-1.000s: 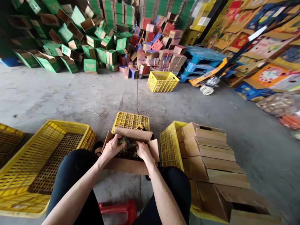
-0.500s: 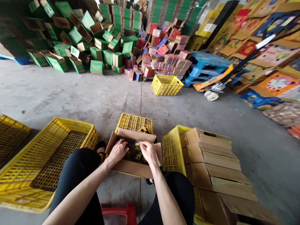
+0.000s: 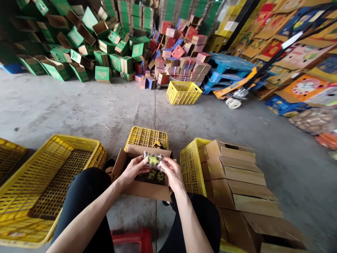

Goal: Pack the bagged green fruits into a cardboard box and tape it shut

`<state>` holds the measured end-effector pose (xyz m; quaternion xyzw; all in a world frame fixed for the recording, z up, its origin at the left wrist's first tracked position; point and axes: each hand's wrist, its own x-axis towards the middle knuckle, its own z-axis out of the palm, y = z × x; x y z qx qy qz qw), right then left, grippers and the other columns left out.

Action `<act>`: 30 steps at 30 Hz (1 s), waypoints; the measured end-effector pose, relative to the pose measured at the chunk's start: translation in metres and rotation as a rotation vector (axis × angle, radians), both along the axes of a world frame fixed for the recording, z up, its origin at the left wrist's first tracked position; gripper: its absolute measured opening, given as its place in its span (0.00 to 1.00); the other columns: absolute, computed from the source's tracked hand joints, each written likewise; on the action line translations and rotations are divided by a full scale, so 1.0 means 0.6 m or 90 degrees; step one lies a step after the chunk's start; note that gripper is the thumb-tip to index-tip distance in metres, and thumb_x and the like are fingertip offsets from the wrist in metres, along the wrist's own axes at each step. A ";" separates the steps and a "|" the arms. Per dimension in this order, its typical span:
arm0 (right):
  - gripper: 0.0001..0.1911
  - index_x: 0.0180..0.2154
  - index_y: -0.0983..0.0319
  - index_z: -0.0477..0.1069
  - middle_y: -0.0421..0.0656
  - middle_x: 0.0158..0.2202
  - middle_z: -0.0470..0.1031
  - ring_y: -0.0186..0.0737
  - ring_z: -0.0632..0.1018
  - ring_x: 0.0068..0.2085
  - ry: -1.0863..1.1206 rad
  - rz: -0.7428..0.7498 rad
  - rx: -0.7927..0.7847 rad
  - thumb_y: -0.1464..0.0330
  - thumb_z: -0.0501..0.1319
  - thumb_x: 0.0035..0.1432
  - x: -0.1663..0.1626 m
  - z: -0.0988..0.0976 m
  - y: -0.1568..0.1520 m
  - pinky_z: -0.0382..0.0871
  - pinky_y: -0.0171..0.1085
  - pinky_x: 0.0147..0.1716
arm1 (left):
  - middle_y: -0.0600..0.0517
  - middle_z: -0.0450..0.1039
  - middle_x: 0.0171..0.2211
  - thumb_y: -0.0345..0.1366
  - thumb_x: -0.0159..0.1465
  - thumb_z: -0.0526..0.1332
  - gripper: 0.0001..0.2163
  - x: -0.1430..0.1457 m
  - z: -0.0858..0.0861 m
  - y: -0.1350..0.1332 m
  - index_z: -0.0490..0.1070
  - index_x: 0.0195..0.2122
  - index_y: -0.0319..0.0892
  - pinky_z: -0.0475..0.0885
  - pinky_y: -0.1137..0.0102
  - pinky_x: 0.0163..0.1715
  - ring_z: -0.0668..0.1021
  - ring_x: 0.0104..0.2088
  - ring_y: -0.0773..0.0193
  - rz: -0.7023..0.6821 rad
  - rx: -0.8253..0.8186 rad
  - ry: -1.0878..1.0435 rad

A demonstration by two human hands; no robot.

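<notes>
An open brown cardboard box (image 3: 143, 189) stands on the floor between my knees, with several small dark and yellow packets inside. My left hand (image 3: 133, 170) and my right hand (image 3: 172, 173) are both closed on one clear-wrapped yellow and dark packet (image 3: 153, 160), held just above the box opening. An upturned yellow crate (image 3: 146, 136) lies right behind the box.
A large yellow mesh crate (image 3: 39, 182) sits at my left. At my right, a yellow crate (image 3: 191, 164) holds a row of brown cartons (image 3: 237, 179). A red stool (image 3: 131, 239) is under me. Piled green and red boxes, another yellow crate (image 3: 183, 92) and a pallet jack (image 3: 234, 95) stand farther off.
Both hands were down inside the box among the packets; they have since risen, lifting one wrapped packet out above the opening.
</notes>
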<state>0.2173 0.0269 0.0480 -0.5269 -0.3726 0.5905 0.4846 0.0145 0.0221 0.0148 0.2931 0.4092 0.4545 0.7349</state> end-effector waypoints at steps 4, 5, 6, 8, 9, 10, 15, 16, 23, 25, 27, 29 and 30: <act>0.25 0.40 0.58 0.84 0.47 0.42 0.86 0.51 0.85 0.45 -0.061 0.015 0.009 0.47 0.76 0.48 0.008 -0.011 -0.001 0.80 0.46 0.48 | 0.43 0.83 0.49 0.52 0.54 0.78 0.26 -0.002 0.005 0.001 0.82 0.49 0.41 0.79 0.66 0.46 0.83 0.45 0.55 0.019 0.022 0.014; 0.25 0.40 0.58 0.84 0.48 0.42 0.86 0.53 0.85 0.46 -0.080 0.014 0.022 0.47 0.76 0.48 0.010 -0.015 0.000 0.79 0.47 0.50 | 0.43 0.83 0.49 0.52 0.54 0.78 0.26 -0.003 0.006 0.000 0.83 0.48 0.41 0.79 0.66 0.46 0.83 0.46 0.54 0.025 0.026 0.021; 0.25 0.40 0.58 0.85 0.48 0.42 0.87 0.54 0.85 0.48 -0.099 0.012 0.035 0.47 0.75 0.48 0.011 -0.018 0.001 0.79 0.48 0.52 | 0.43 0.83 0.48 0.53 0.54 0.78 0.26 -0.003 0.007 0.000 0.83 0.48 0.41 0.79 0.66 0.46 0.83 0.46 0.53 0.029 0.026 0.030; 0.25 0.39 0.58 0.85 0.49 0.42 0.87 0.56 0.85 0.49 -0.131 0.006 0.051 0.46 0.74 0.49 0.013 -0.022 0.003 0.79 0.50 0.53 | 0.43 0.84 0.45 0.56 0.55 0.76 0.26 -0.004 0.006 0.000 0.84 0.45 0.40 0.80 0.64 0.46 0.84 0.45 0.52 0.035 0.021 0.055; 0.25 0.39 0.58 0.85 0.49 0.42 0.87 0.57 0.85 0.49 -0.142 0.005 0.052 0.45 0.74 0.49 0.013 -0.023 0.004 0.79 0.50 0.52 | 0.43 0.84 0.44 0.57 0.55 0.76 0.27 -0.004 0.005 0.001 0.85 0.45 0.39 0.80 0.64 0.45 0.84 0.44 0.52 0.039 0.021 0.069; 0.26 0.39 0.58 0.86 0.50 0.42 0.87 0.57 0.85 0.49 -0.150 0.003 0.050 0.45 0.74 0.49 0.013 -0.022 0.005 0.80 0.50 0.51 | 0.43 0.84 0.43 0.58 0.55 0.75 0.27 -0.004 0.004 0.001 0.85 0.44 0.39 0.80 0.63 0.45 0.84 0.44 0.51 0.044 0.024 0.083; 0.28 0.39 0.59 0.85 0.50 0.43 0.87 0.57 0.85 0.48 -0.137 -0.013 0.001 0.44 0.74 0.47 0.007 -0.012 0.005 0.83 0.42 0.36 | 0.45 0.83 0.36 0.60 0.56 0.73 0.26 -0.008 0.004 0.003 0.85 0.37 0.39 0.80 0.65 0.42 0.83 0.39 0.54 0.068 0.049 0.126; 0.28 0.39 0.59 0.85 0.49 0.43 0.87 0.56 0.85 0.48 -0.125 -0.020 -0.012 0.44 0.75 0.46 0.005 -0.009 0.005 0.82 0.39 0.31 | 0.46 0.83 0.35 0.60 0.56 0.73 0.25 -0.009 0.005 0.003 0.85 0.35 0.39 0.80 0.65 0.41 0.82 0.38 0.55 0.069 0.051 0.131; 0.25 0.36 0.60 0.83 0.46 0.39 0.85 0.48 0.84 0.44 -0.025 -0.047 -0.032 0.48 0.78 0.44 -0.006 -0.001 0.003 0.83 0.36 0.30 | 0.44 0.83 0.37 0.61 0.56 0.73 0.27 -0.017 0.004 0.003 0.83 0.40 0.39 0.80 0.65 0.39 0.84 0.37 0.54 0.051 -0.002 0.096; 0.25 0.36 0.60 0.82 0.46 0.40 0.85 0.48 0.84 0.45 -0.032 -0.048 -0.017 0.48 0.78 0.45 -0.006 0.000 0.004 0.84 0.39 0.33 | 0.41 0.84 0.42 0.62 0.58 0.71 0.30 -0.018 0.003 0.002 0.82 0.47 0.38 0.80 0.66 0.38 0.85 0.39 0.53 0.047 -0.057 0.102; 0.24 0.35 0.59 0.82 0.46 0.39 0.84 0.49 0.84 0.46 -0.046 -0.039 0.009 0.48 0.77 0.46 -0.006 0.002 0.005 0.84 0.42 0.39 | 0.39 0.84 0.45 0.64 0.62 0.67 0.35 -0.021 0.003 0.003 0.77 0.57 0.39 0.80 0.66 0.37 0.86 0.39 0.52 0.045 -0.120 0.106; 0.22 0.34 0.58 0.83 0.45 0.39 0.84 0.50 0.84 0.46 -0.065 -0.012 0.039 0.49 0.76 0.48 -0.007 0.004 0.005 0.82 0.46 0.46 | 0.38 0.84 0.43 0.67 0.65 0.61 0.39 -0.023 0.003 0.005 0.70 0.65 0.40 0.80 0.66 0.35 0.86 0.38 0.53 0.031 -0.159 0.088; 0.20 0.34 0.58 0.83 0.45 0.39 0.85 0.50 0.84 0.47 -0.076 0.007 0.057 0.50 0.76 0.49 -0.008 0.005 0.005 0.81 0.47 0.50 | 0.39 0.84 0.42 0.68 0.66 0.57 0.40 -0.025 0.003 0.006 0.69 0.67 0.41 0.80 0.66 0.35 0.86 0.38 0.54 0.021 -0.168 0.071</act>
